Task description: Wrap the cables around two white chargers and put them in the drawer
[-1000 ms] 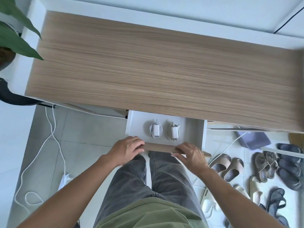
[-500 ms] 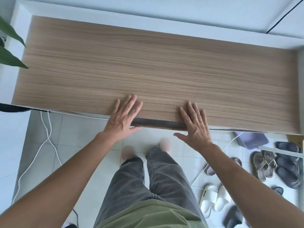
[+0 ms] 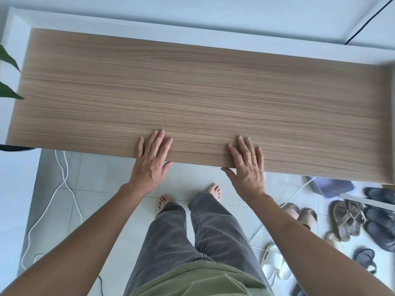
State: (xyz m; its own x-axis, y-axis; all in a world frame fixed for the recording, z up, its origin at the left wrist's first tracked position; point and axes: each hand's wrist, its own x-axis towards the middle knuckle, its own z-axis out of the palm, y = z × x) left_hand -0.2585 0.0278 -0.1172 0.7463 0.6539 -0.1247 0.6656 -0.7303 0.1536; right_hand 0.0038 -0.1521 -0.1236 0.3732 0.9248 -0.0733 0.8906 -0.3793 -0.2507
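My left hand lies flat on the front edge of the wooden desk, fingers straight and slightly spread, holding nothing. My right hand lies flat beside it, well apart, fingers straight and fanned, thumb hanging over the edge. I cannot see the drawer or either white charger from here; only the desk top shows. Below are my grey trousers and bare feet on the tiled floor. A white cable trails on the floor to my left, and sandals and slippers lie to my right.
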